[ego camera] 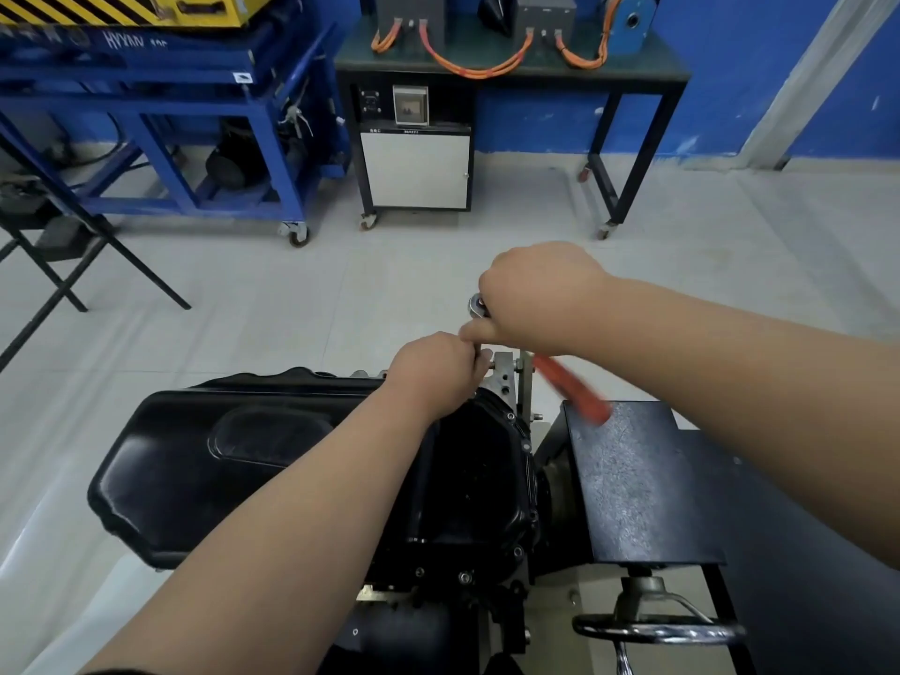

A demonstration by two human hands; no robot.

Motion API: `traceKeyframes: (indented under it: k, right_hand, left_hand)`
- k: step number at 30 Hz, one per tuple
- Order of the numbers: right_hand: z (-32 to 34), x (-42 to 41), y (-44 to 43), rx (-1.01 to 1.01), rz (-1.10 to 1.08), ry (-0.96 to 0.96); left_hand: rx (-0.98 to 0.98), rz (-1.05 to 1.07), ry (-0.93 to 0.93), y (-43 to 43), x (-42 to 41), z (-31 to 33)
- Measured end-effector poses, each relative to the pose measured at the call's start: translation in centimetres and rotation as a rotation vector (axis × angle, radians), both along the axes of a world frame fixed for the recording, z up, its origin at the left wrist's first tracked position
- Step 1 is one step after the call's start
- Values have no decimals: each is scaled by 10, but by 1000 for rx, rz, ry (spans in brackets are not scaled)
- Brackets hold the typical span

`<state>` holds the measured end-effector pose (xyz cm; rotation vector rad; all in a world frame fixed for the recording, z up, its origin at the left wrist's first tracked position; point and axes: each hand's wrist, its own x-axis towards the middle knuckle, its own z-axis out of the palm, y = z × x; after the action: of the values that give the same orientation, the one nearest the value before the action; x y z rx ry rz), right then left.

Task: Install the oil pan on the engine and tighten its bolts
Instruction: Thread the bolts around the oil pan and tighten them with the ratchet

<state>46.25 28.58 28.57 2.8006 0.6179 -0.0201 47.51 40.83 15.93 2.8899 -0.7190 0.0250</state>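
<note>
Over pale floor point(292, 304), blue walls point(535, 124) | right hand point(540, 294) grips ratchet point(572, 389) | left hand's point(433, 372) hold hidden

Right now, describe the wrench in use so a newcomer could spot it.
Start at the glossy black oil pan at lower centre. Above its far right corner the right hand grips a ratchet wrench with a round silver head. Its blurred orange-red handle, slanting down toward the grey speckled plate, is the only bright thing nearby.
</note>
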Motion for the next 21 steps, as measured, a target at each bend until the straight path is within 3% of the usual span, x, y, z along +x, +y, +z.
traceKeyframes:
  k: [3, 6, 8, 10, 12, 18, 21]
  right_hand:
    - [15, 6, -10, -86, 209, 79]
    - [22, 6, -11, -100, 225, 63]
    - [16, 0, 0, -121, 92, 15]
    - [10, -6, 15, -42, -164, 55]
    - [5, -8, 23, 23, -272, 76]
    - [20, 1, 10, 19, 129, 158]
    - [12, -8, 20, 22, -24, 90]
  left_hand:
    - [7, -15, 19, -1, -2, 1]
    - [-28, 9, 66, -2, -1, 2]
    - [-58, 28, 82, -1, 0, 3]
    - [-40, 21, 92, 1, 0, 2]
    - [-32, 35, 109, 1, -1, 1]
    - [-115, -26, 132, 5, -2, -3]
    - [-134, -7, 201, 9, -1, 0]
